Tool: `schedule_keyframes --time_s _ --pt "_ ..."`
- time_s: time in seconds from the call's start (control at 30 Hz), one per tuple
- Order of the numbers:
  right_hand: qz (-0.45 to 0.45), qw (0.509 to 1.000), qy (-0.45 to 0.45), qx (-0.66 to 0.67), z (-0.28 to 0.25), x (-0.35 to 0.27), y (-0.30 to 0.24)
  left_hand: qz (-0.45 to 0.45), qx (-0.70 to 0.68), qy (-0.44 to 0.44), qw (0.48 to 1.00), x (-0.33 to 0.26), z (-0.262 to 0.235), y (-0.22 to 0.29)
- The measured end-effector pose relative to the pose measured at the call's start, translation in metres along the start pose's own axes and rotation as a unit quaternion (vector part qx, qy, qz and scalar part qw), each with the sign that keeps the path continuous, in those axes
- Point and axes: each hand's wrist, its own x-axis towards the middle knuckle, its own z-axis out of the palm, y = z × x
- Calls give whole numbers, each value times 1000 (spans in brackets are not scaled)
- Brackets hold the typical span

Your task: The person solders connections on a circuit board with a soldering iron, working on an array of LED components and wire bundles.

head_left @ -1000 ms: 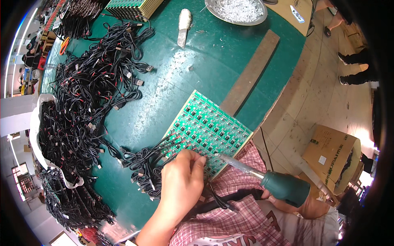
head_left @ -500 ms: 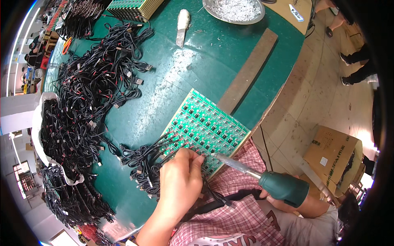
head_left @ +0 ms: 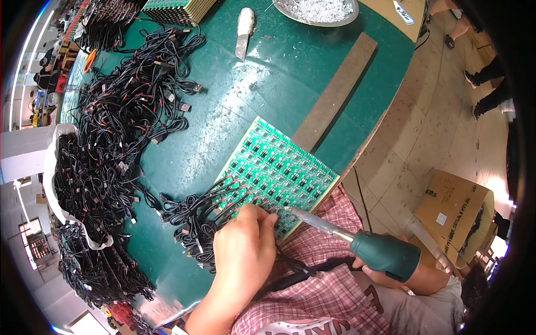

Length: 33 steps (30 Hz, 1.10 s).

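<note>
A green circuit board panel [head_left: 290, 162], with rows of small black components, lies at the table's near edge. My left hand [head_left: 245, 245] is closed in a pinch over its lower part, on the end of a black cable [head_left: 293, 263] that trails below the fingers. Several black cables [head_left: 192, 215] with reddish wire ends fan out over the board's left side. My right hand [head_left: 385, 274] grips a soldering iron [head_left: 385, 254] with a dark green handle. Its metal tip points at the board just right of my left fingertips; contact cannot be made out.
A long flat brown bar [head_left: 338, 92] touches the board's far edge. Beyond lie a white-handled knife [head_left: 244, 30] and a metal dish [head_left: 321, 22] of silvery scraps. Heaped black cables [head_left: 128, 106] cover the left side. Stacked boards [head_left: 178, 10] stand at the back; a cardboard box [head_left: 452, 209] sits right.
The view has shifted slightly, so the table things sit a little higher and further left. Both hands keep nearly the same pose, with the iron's tip still beside my left fingertips.
</note>
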Motion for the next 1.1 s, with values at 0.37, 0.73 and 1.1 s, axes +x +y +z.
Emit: schedule_keyframes --time_s 0.37,0.73,1.1 --pt "-22 999 -14 -43 -8 8 -5 49 0 63 997 0 11 -13" --pt "-16 1000 -7 -3 -7 6 -6 -1 -94 -5 996 2 -2 -14" --pt "-45 994 -24 -92 -8 6 -7 3 -86 -25 996 4 0 -16"
